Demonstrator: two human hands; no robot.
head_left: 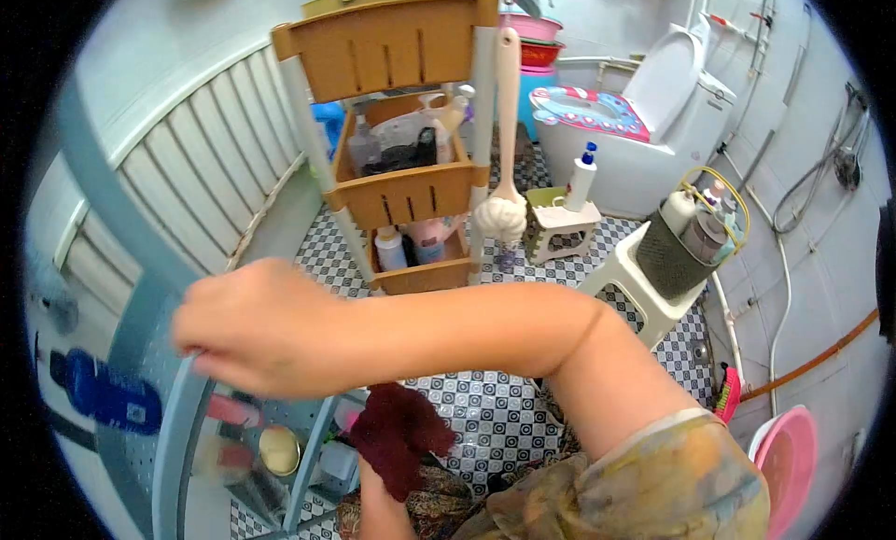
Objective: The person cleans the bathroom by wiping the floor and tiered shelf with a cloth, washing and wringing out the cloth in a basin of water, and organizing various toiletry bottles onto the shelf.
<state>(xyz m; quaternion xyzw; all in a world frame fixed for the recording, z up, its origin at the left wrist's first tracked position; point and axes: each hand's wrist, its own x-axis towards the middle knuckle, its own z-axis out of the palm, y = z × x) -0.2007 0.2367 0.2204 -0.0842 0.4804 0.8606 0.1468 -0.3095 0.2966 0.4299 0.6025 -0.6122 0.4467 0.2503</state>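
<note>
My right hand (266, 330) reaches across to the left with its arm bent, over the edge of a blue-grey shelf rack (173, 428). Its fingers are curled closed, and what they hold, if anything, is hidden. A dark maroon cloth (401, 437) hangs over my left hand low in the middle; only the forearm below it shows clearly. A blue bottle (112, 395) lies on its side on the rack, left of my right hand. Below that hand, a round gold-rimmed lid or tin (279, 449) sits on a lower level.
Ahead stands a brown tiered rack (401, 195) with bottles. A long-handled bath puff (505, 204) hangs from it. To the right are a small stool (565, 227), a white stool (621, 279) with a bottle basket (677, 251), a toilet (644, 120) and a pink basin (789, 465).
</note>
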